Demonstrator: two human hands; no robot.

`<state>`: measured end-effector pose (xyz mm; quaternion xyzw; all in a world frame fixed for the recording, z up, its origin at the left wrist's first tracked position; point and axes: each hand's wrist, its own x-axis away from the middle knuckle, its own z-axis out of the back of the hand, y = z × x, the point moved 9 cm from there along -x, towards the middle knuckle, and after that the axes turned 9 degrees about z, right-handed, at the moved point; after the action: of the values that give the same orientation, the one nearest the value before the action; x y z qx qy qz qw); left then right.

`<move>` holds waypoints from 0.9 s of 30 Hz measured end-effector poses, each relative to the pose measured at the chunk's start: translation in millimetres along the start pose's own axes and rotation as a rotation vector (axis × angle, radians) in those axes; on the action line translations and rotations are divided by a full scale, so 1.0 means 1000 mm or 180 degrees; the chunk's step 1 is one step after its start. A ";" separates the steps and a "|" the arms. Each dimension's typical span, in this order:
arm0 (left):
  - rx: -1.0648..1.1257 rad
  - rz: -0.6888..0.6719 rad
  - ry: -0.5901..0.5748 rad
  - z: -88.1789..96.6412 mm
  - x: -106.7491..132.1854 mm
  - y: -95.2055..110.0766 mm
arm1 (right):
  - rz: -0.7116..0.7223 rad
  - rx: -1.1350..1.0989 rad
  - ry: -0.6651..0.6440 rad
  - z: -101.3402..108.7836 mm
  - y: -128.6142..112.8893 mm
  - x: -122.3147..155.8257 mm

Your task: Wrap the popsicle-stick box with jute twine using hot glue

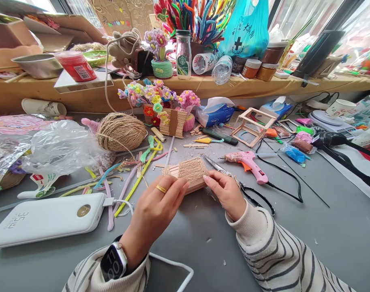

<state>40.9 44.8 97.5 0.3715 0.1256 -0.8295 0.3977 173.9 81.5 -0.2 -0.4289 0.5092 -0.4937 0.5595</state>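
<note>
A small craft-stick box point(193, 187) with rows of twine across its top sits low over the grey table, between my two hands. My left hand point(160, 202) is closed, its fingertips pinched at the box's front left side; those fingers hide part of the box. At the right corner, my right hand point(227, 192) pinches the box between thumb and fingers. Bare pinkish sticks show on the left of its top, next to the twine rows. Scissors point(217, 164) lie just behind my right hand, their black handles reaching out beside my wrist.
A pink glue gun point(248, 162) with a black cord lies to the right. Behind stand a twine ball point(120, 132), a wooden stick frame point(253, 126) and a tissue pack point(215, 112). Pipe cleaners point(139, 178) and a white power bank point(48, 219) occupy the left.
</note>
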 end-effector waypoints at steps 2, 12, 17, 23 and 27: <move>0.0189 0.0196 -0.0020 0.001 0.000 -0.006 | -0.0012 0.0004 0.0010 0.000 0.000 0.000; 0.0288 0.0363 -0.0059 0.000 0.003 -0.010 | -0.0102 0.0029 0.0010 0.000 0.003 0.000; 0.0334 0.0399 -0.0121 -0.004 0.005 -0.012 | -0.0105 -0.0055 -0.0002 -0.001 0.004 0.001; 0.0404 0.0442 -0.0163 -0.004 0.005 -0.013 | -0.0096 -0.0043 -0.0020 -0.001 0.003 0.001; 0.0429 0.0449 -0.0154 -0.004 0.006 -0.014 | -0.0050 -0.0047 -0.0013 -0.001 0.001 0.001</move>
<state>30.0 52.1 89.3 0.3852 0.0335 -0.8147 0.4321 172.9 81.0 -1.9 -0.4380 0.5083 -0.4933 0.5535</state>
